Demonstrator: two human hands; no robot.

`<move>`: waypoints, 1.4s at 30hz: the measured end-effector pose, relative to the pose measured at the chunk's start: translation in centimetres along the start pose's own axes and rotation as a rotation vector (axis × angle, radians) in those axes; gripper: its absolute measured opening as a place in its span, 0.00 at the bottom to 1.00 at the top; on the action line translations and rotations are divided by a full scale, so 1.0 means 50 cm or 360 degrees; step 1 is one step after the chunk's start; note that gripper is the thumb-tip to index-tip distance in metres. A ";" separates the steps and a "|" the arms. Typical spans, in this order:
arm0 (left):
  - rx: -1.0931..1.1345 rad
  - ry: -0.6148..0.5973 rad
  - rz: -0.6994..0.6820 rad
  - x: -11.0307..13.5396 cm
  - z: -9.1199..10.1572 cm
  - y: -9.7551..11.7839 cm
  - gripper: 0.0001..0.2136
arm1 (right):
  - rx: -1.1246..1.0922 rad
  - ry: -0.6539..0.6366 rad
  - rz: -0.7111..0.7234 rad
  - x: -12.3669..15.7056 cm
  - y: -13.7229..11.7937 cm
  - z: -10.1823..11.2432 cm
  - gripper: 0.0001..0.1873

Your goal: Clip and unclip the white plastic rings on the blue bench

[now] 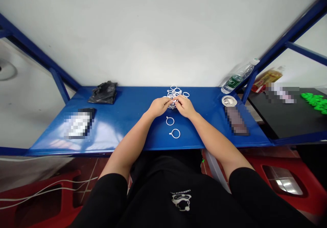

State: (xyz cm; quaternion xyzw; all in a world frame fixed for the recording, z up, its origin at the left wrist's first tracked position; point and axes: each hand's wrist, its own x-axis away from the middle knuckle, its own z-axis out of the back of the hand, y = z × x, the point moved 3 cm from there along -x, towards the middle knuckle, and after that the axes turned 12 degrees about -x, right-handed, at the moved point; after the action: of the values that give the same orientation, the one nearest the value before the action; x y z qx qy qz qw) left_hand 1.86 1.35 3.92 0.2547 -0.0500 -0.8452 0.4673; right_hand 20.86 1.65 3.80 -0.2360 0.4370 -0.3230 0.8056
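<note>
My left hand and my right hand meet over a pile of white curtain rings at the back of the blue table. Both are closed, with thumbs and fingertips pinching a small white part between them. It looks like the eyelet end of a curtain ring, though the fingers cover much of it. Two loose rings lie nearer to me: an upper ring and a lower ring, each with a small eyelet on its left side.
A crumpled black bag and a blurred packet lie at left on the blue table. At right are a leaning water bottle, a coiled white strap and a blurred dark object. Blue frame bars rise on both sides.
</note>
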 end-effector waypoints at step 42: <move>0.0190 -0.0656 -0.0058 0.012 -0.004 -0.032 0.15 | 0.0079 0.0435 -0.0226 -0.008 0.059 0.018 0.26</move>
State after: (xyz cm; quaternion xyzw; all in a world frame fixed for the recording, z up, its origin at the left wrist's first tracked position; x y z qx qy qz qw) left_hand 0.48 1.79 3.00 0.1044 -0.1897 -0.8832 0.4159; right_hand 22.38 4.02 2.50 -0.2002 0.5167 -0.4190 0.7193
